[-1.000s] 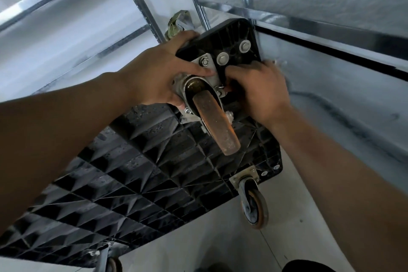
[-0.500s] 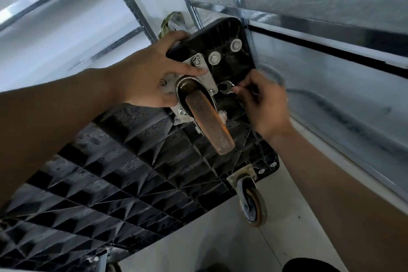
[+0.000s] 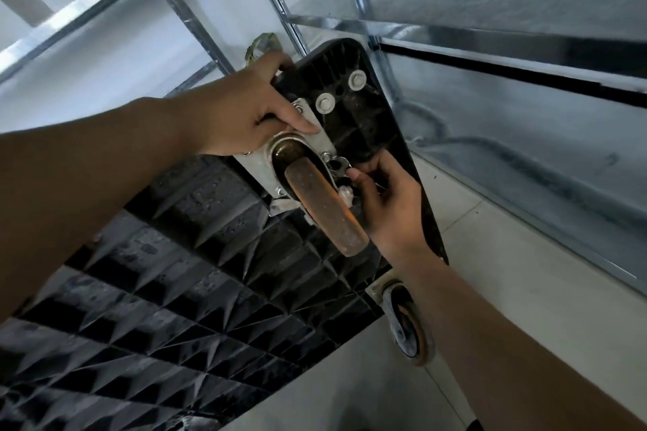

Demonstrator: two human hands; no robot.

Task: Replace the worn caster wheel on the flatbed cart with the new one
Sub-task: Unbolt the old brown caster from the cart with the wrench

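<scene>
The flatbed cart [image 3: 147, 308] is standing tipped up, its black ribbed underside facing the camera and its long axis running from lower left toward top centre. Near its lower right edge, a second caster [image 3: 409, 324] is hanging above the tiled floor [image 3: 525, 255]. Farther up, the worn caster wheel [image 3: 325, 212] is sitting on its mounting plate [image 3: 257, 164], tread toward the viewer, long axis pointing from the swivel at upper left down to lower right. The right hand [image 3: 388, 201] is pinching a small wrench [image 3: 339, 164] just beside the plate's right nut, grip closed on it. The left hand [image 3: 238, 115] is holding the cart's edge in a closed grip, thumb pressing on the plate. Beyond, a metal rack [image 3: 455, 31] is standing.
</scene>
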